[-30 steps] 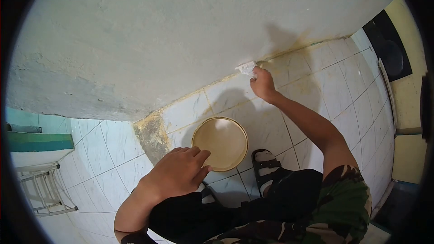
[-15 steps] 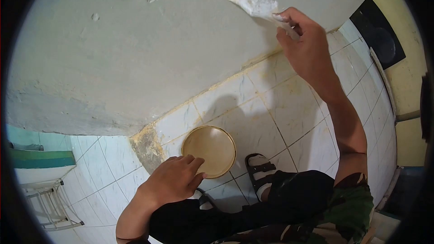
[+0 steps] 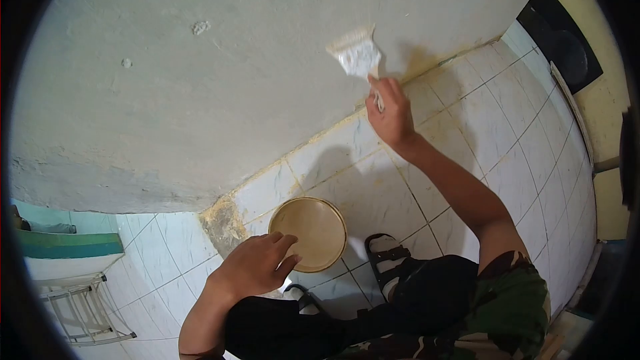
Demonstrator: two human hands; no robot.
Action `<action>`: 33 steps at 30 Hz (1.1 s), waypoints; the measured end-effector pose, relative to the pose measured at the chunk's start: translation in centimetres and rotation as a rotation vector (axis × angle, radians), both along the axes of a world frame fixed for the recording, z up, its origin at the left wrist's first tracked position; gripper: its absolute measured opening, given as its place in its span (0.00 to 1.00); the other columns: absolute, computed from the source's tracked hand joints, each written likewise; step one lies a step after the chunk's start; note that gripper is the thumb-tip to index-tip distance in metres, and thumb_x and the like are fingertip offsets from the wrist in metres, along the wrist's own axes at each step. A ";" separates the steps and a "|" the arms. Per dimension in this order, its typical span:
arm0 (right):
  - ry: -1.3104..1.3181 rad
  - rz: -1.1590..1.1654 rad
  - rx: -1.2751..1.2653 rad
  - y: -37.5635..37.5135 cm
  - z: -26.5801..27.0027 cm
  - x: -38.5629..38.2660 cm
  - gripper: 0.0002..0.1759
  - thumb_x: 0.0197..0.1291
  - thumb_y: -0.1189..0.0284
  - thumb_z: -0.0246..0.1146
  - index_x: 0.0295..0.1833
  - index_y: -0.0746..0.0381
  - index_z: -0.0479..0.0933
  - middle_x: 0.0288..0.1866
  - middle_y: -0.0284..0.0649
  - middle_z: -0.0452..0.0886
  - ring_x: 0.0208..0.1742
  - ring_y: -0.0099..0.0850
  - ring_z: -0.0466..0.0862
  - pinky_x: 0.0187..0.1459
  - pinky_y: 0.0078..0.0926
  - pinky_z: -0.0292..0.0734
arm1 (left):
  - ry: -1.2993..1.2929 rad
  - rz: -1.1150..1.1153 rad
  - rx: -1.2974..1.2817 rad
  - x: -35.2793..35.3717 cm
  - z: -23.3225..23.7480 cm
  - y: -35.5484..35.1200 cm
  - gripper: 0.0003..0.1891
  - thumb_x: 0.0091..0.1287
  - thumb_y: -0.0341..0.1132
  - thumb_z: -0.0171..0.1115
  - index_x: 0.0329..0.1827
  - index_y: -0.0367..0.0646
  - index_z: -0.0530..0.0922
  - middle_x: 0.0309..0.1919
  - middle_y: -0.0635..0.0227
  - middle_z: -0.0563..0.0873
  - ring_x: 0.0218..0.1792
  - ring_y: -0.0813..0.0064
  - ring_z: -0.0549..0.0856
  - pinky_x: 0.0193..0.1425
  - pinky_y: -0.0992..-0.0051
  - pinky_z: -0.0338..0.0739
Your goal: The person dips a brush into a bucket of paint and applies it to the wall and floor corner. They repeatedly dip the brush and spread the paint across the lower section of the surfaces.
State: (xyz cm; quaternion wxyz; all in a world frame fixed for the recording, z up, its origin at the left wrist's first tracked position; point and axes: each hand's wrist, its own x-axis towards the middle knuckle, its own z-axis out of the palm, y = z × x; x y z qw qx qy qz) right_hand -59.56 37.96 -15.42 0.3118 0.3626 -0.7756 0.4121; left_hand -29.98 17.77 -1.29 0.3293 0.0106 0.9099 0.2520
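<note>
Left hand [image 3: 257, 260] at a round cream bucket with a yellowed rim [image 3: 345, 245], right hand [image 3: 391, 113] gripping a flat, white-smeared brush with cream bristles [image 3: 359, 57]

Well to the left of the bucket, a ledge painted in green and teal bands [image 3: 73, 245] juts in, and below it stands a pale metal rack of thin tubes [image 3: 83, 313]. A pale grey, scuffed plaster wall [image 3: 200, 107] rises beyond the bucket. Near the bucket's left side, at the wall's foot, lies a rough patch of bare grey and yellowish concrete [image 3: 223, 223].

The left hand is partly open over the bucket's left edge, fingers curved and thumb apart, with nothing seen in its grasp; whether it touches the rim, I cannot tell. The bucket stands on white, grey-veined floor tiles [image 3: 400, 183]. Above and right of the bucket, the brush points up the wall, its bristles at or very near the plaster. The right hand closes around its handle.

Just right of the bucket is a dark strapped sandal [image 3: 387, 260] on a foot. Far to the bucket's upper right, a black panel [image 3: 560, 37] shows against a cream surface [image 3: 587, 120].
</note>
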 end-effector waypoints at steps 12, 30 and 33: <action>-0.600 -0.066 0.406 4.2 -13.7 1.3 0.18 0.58 0.79 0.65 0.56 0.65 0.80 0.42 0.58 0.83 0.44 0.56 0.86 0.48 0.49 0.83 | 0.114 -0.007 0.042 0.6 -0.4 -0.5 0.20 0.78 0.43 0.59 0.61 0.34 0.78 0.44 0.46 0.87 0.45 0.44 0.88 0.52 0.54 0.81; -0.677 -0.081 0.545 1.9 -15.6 -0.9 0.11 0.57 0.78 0.65 0.46 0.67 0.77 0.43 0.61 0.84 0.47 0.61 0.85 0.51 0.54 0.82 | 0.103 0.008 0.059 0.6 -0.7 -1.2 0.20 0.78 0.43 0.59 0.61 0.34 0.78 0.43 0.45 0.88 0.46 0.43 0.88 0.53 0.53 0.81; -0.710 -0.113 0.542 1.6 -15.0 -0.9 0.15 0.56 0.78 0.66 0.50 0.67 0.81 0.44 0.60 0.87 0.49 0.58 0.87 0.52 0.48 0.83 | 0.094 0.003 0.050 0.5 -0.5 -1.2 0.20 0.78 0.43 0.59 0.61 0.34 0.78 0.43 0.45 0.88 0.46 0.43 0.88 0.54 0.54 0.81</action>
